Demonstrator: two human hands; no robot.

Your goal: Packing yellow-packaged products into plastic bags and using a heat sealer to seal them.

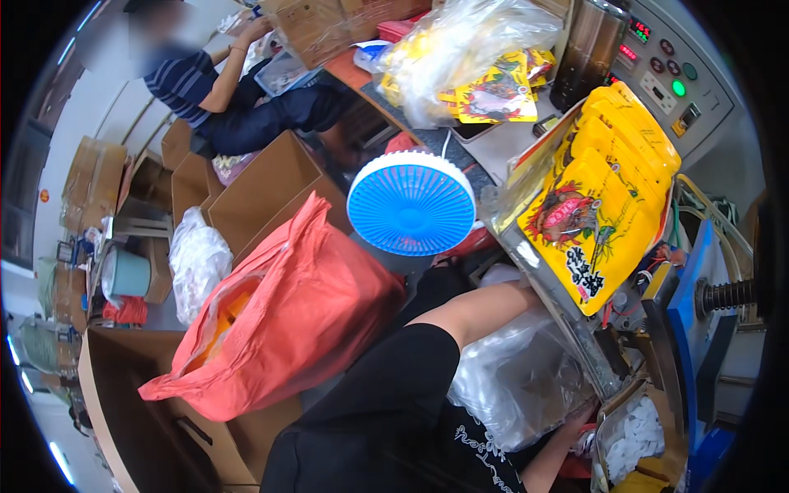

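Roughly: big clear plastic bag (514, 378) below the table's (493, 156) front edge looks light, soft, slippery; grip bunched film at its rim. Left arm reaches behind it, right hand (582, 423) at its lower right edge; can't tell either hand's fingers.

A single head-worn fisheye looks steeply down, close over the wearer's torso and the cluttered worktable (493, 156).
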